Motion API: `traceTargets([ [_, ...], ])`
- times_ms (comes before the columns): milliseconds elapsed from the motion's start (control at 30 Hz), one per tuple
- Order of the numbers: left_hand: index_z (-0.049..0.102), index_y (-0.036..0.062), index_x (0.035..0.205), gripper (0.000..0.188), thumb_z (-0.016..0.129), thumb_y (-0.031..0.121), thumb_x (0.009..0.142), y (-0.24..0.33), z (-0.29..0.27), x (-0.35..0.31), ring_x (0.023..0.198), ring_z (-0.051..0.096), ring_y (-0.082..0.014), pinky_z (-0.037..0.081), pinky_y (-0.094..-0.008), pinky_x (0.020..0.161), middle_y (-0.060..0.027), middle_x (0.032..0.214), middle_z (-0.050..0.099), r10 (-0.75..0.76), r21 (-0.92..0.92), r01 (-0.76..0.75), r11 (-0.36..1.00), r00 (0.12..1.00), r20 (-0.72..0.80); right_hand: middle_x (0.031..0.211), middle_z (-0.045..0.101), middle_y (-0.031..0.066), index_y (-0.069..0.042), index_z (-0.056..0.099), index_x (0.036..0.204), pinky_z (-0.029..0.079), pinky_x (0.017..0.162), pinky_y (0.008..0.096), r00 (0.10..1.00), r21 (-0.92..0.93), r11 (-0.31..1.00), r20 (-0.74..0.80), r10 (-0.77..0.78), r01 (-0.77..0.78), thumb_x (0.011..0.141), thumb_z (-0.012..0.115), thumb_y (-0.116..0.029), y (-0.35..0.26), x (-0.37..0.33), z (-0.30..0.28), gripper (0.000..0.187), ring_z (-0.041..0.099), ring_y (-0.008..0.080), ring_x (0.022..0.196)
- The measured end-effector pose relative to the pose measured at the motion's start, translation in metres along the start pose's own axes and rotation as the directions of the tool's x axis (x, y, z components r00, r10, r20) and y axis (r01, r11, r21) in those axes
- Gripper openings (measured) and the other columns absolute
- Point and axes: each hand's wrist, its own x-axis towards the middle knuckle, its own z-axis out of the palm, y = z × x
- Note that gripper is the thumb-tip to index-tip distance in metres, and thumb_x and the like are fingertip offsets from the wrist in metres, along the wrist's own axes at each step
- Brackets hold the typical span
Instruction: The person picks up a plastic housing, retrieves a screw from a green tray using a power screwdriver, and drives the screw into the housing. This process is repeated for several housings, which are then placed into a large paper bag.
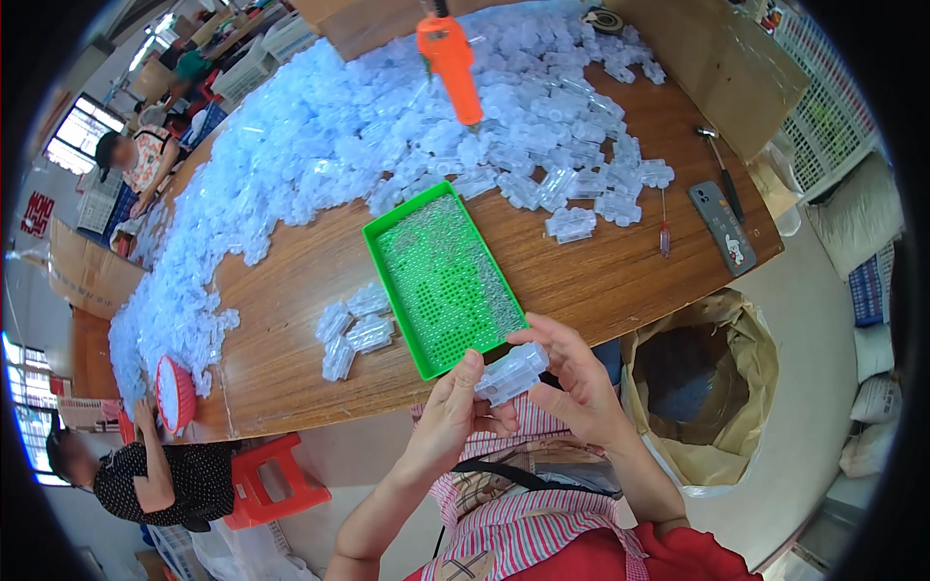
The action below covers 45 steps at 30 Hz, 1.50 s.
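Observation:
Between my two hands, just over the table's front edge, is a clear plastic housing piece [513, 374]. My left hand [449, 407] pinches its left end, thumb on top. My right hand [577, 385] grips the right end with curved fingers and thumb. Right beyond my hands lies a shallow green plastic tray [379, 261] with a perforated floor. Many tiny grey metal parts, possibly screws, are spread in it, denser along the right side and far end. Left of the tray sits a small group of similar clear pieces [369, 333].
A large heap of clear plastic pieces [320, 145] covers the far table. An orange electric screwdriver [450, 68] hangs above it. At right lie a red-handled screwdriver [665, 239], a phone [722, 229] and a hammer [727, 184]. A lined bin [756, 387] stands below. Co-workers sit at left.

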Motion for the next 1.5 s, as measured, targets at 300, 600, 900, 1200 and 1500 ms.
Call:
traceTargets([
  [300,0.039,-0.0001,0.128,0.044,0.060,0.009,0.090,0.010,0.036,0.027,0.105,0.060,-0.0209,0.051,-0.0318,0.085,-0.0140,0.117,0.054,0.483,0.407,-0.560,0.721,0.828,0.284,0.123,0.051,0.0127,0.000,0.042,0.125,0.045,0.093,0.0320,0.971,0.035,0.990,-0.205,-0.124,0.134,0.090,0.061,-0.009,-0.010,-0.016,-0.036,0.041,0.053,0.0190,0.111],
  [600,0.036,0.0026,0.131,0.047,0.059,0.002,0.090,-0.003,0.070,0.052,0.103,0.055,-0.0122,0.045,-0.0257,0.091,-0.0081,0.117,0.053,0.132,0.036,-0.158,0.987,0.912,0.389,0.116,0.057,0.0170,0.001,0.051,0.119,0.044,0.091,0.0356,0.923,-0.281,0.946,-0.297,-0.243,0.159,0.090,0.059,-0.015,-0.021,-0.056,-0.059,0.034,0.057,0.0253,0.105],
  [900,0.031,0.0015,0.142,0.058,0.056,-0.002,0.090,-0.026,0.079,0.055,0.098,0.051,-0.0060,0.043,-0.0214,0.088,-0.0042,0.127,0.043,0.132,-0.012,-0.138,0.990,0.917,0.377,0.109,0.060,0.0185,0.001,0.059,0.116,0.050,0.080,0.0359,0.845,-0.775,0.626,-0.392,-0.364,-0.090,0.090,0.058,-0.011,-0.023,-0.067,-0.039,0.029,0.061,0.0326,0.094],
  [1200,0.035,-0.0023,0.140,0.054,0.056,-0.002,0.089,-0.032,0.071,0.069,0.095,0.055,-0.0071,0.046,-0.0236,0.087,-0.0047,0.113,0.056,0.035,-0.025,-0.029,0.999,0.950,0.310,0.099,0.063,0.0173,0.002,0.063,0.110,0.052,0.073,0.0327,0.811,-0.689,0.691,-0.522,-0.264,-0.219,0.090,0.058,-0.011,-0.004,-0.061,-0.039,0.024,0.064,0.0278,0.085],
  [1500,0.035,-0.0013,0.139,0.055,0.057,0.001,0.088,-0.043,0.072,0.091,0.102,0.055,-0.0112,0.046,-0.0269,0.091,-0.0080,0.115,0.057,0.004,-0.035,0.005,0.999,0.968,0.252,0.102,0.063,0.0157,0.001,0.063,0.114,0.050,0.073,0.0273,0.769,-0.602,0.759,-0.599,-0.224,-0.248,0.090,0.057,-0.007,0.013,-0.056,-0.044,0.026,0.063,0.0211,0.088],
])
